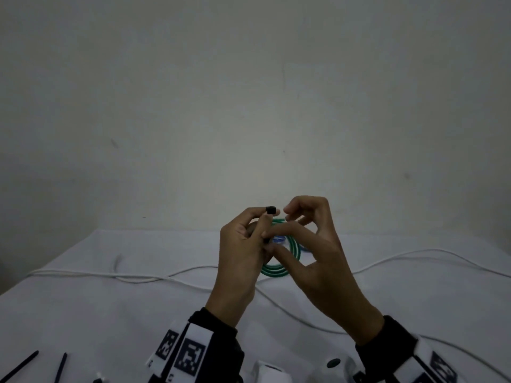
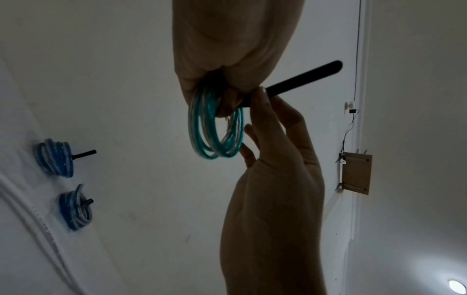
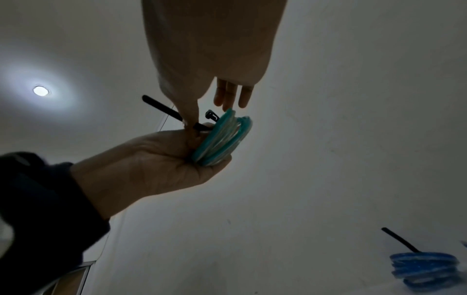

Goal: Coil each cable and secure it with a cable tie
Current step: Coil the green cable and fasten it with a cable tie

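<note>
A green cable coil (image 1: 290, 252) is held up above the table between both hands. My left hand (image 1: 258, 225) grips the coil's edge, its fingers curled round the loops (image 2: 215, 129). A black cable tie (image 2: 303, 77) passes through the coil. Its square head (image 1: 270, 210) shows at my left index fingertip. My right hand (image 1: 287, 230) pinches the tie's strap (image 3: 194, 125) close to the coil (image 3: 222, 137), with its other fingers spread above. The strap's tail (image 3: 159, 106) sticks out free.
Two blue coils (image 2: 54, 157) (image 2: 76, 207), each bound with a black tie, lie on the white table. A long white cable (image 1: 138, 277) runs loose across the cloth. Spare black ties (image 1: 19, 366) (image 1: 60, 367) lie at the front left.
</note>
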